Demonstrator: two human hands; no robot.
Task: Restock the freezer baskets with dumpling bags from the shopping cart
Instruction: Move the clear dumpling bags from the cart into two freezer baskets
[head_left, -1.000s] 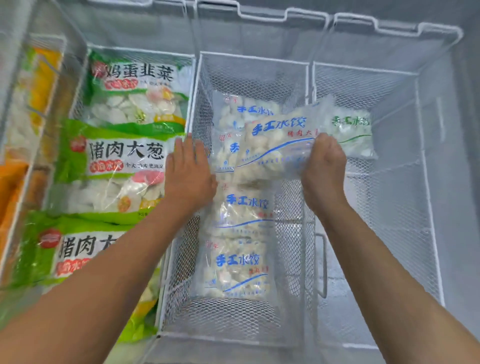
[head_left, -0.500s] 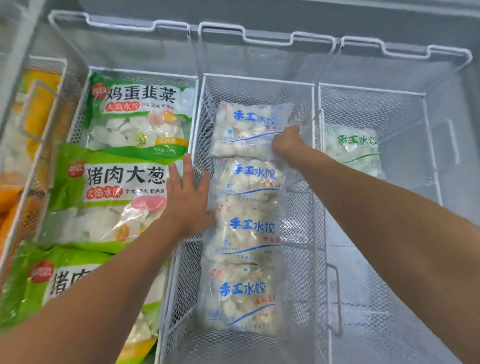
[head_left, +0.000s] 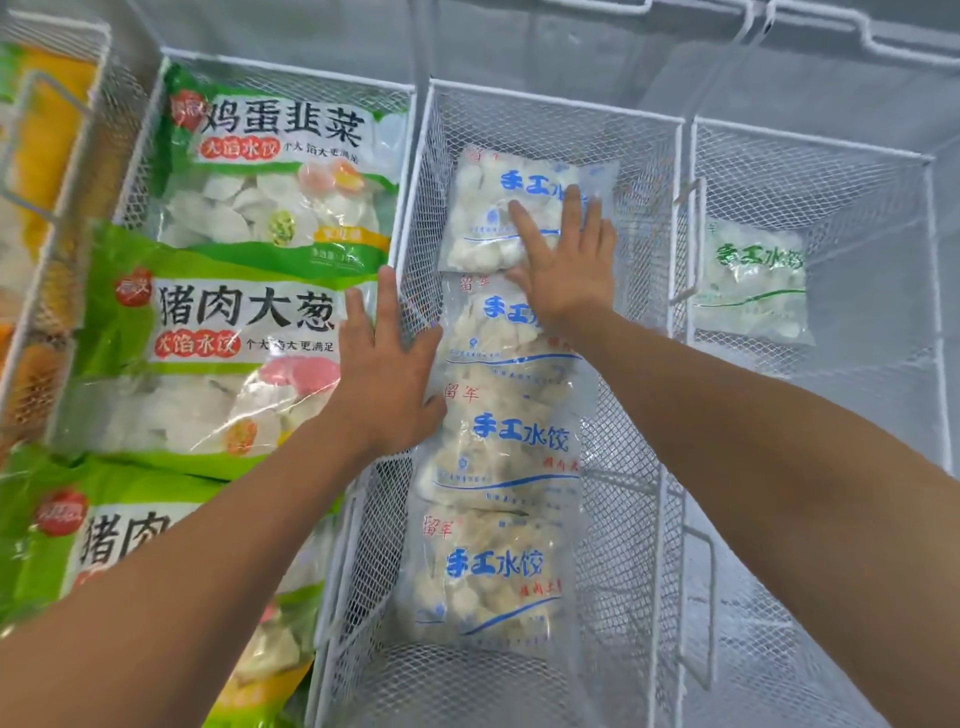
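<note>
Several clear dumpling bags with blue lettering lie in a row in the middle white mesh basket (head_left: 550, 106). My right hand (head_left: 569, 265) rests flat, fingers spread, on the farthest bag (head_left: 483, 218), overlapping the second bag (head_left: 498, 332). My left hand (head_left: 387, 374) lies flat and open on the basket's left rim, touching the edge of a green pork-and-scallion bag (head_left: 208, 332). Neither hand grips anything. Two more blue-lettered bags (head_left: 498, 571) lie nearer to me.
The left basket (head_left: 291, 73) is piled with large green dumpling bags (head_left: 280, 171). The right basket (head_left: 810, 145) holds one clear bag with green lettering (head_left: 753, 280). Orange packages (head_left: 57, 130) fill a basket at far left. The freezer wall (head_left: 519, 41) rises behind.
My right hand set the blue-lettered bag down at the far end of the middle basket, let go, and now lies flat on it. The left hand stayed on the basket rim.
</note>
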